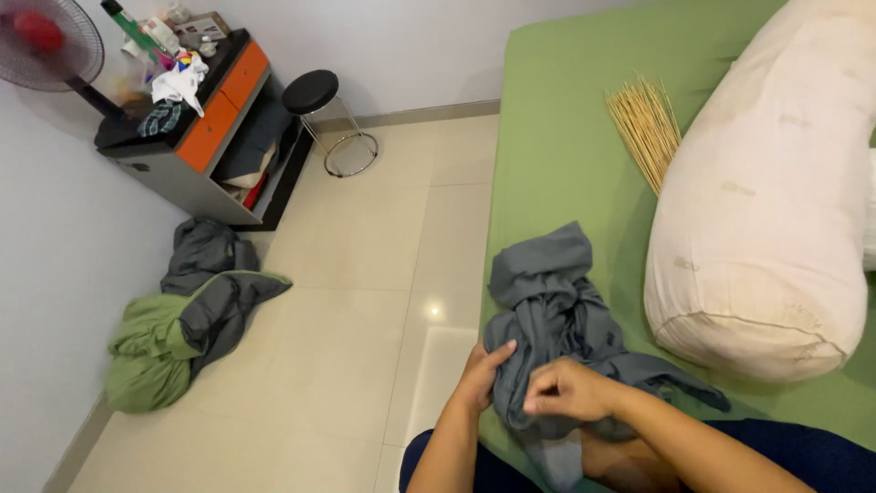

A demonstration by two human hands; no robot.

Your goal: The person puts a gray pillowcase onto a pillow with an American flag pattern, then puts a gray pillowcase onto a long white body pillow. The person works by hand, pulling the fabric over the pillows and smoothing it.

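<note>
A heap of green and grey bedding [187,333] lay on the tiled floor [365,274] by the wall, below a grey cabinet with orange drawers [205,128] and a black stool [315,96]. At the near edge of the green mattress [566,164], the left hand [481,372] gripped the crumpled grey cloth [552,310] from its left side, fingers curled into the fabric. The right hand [568,391] pinched a fold on top of it (thumb against fingertips). The cloth bunched away from both hands, towards a bundle of straw sticks [646,128] and a long cream bolster [776,192].
</note>
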